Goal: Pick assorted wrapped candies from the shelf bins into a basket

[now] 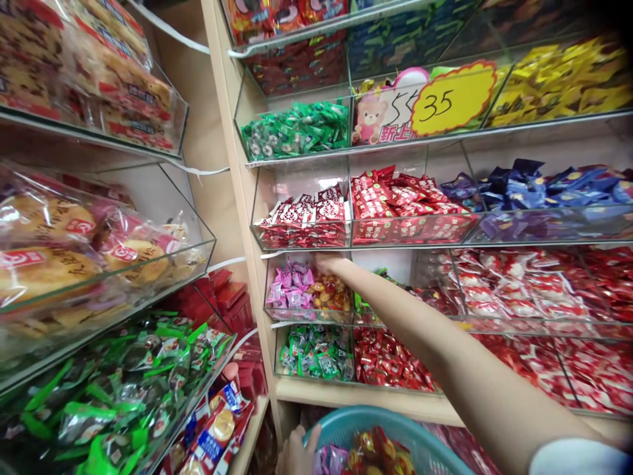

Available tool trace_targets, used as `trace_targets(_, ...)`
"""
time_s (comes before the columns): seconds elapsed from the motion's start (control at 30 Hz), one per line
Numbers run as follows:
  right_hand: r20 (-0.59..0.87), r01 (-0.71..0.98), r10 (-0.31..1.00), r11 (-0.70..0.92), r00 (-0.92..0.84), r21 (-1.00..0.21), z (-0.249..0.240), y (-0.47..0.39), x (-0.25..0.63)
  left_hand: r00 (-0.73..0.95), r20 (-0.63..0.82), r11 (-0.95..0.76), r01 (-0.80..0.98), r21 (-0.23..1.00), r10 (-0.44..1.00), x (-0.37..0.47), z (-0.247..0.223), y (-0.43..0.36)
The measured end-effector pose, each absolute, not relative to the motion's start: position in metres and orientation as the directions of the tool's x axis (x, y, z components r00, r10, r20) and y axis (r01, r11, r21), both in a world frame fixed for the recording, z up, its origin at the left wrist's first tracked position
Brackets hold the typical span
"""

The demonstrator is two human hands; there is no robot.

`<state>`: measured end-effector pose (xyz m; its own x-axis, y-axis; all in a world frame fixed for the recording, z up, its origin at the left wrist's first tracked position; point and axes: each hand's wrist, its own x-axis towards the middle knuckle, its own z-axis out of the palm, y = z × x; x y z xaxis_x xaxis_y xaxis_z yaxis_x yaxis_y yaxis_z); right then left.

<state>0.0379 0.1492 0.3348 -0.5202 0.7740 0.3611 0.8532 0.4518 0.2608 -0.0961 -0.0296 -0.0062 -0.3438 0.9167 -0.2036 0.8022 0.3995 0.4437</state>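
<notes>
Where my right hand (330,264) reaches: into a clear bin (309,316), just above the golden candies (330,295); it is blurred, so I cannot tell whether its fingers are spread or pinching.
Same bin, left side: pink-wrapped candies (291,287), lying right beside the golden ones.
My left hand (295,455): pinching the left rim of the teal basket (368,413) (the bottom edge of view cuts it off).
Inside the basket: a pink-wrapped heap (330,460) on the left, a golden-red heap (380,455) next to it.
Tier below the bin: green-wrapped candies (316,351) and, to their right, red-wrapped candies (388,359).
Higher up: a yellow price card (455,99) reading 35.
</notes>
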Motion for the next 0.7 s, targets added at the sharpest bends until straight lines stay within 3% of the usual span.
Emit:
trace_targets(0.33,0.12,0.821,0.84,0.473,-0.53,0.32,0.34,0.149,0.041,-0.344,-0.214,0.405,0.784,0.471,0.914,-0.096,-0.003,-0.03)
trace_targets(0.53,0.08,0.851,0.88,0.425,-0.468,0.307,0.338,0.138,0.044,-0.338,-0.21,0.398,0.782,0.481,0.918,-0.096,0.0,-0.031)
trace_targets(0.7,0.149,0.869,0.881,0.391,-0.448,0.304,0.33,0.122,0.047,-0.325,-0.204,0.384,0.78,0.494,0.923,-0.094,0.003,-0.034)
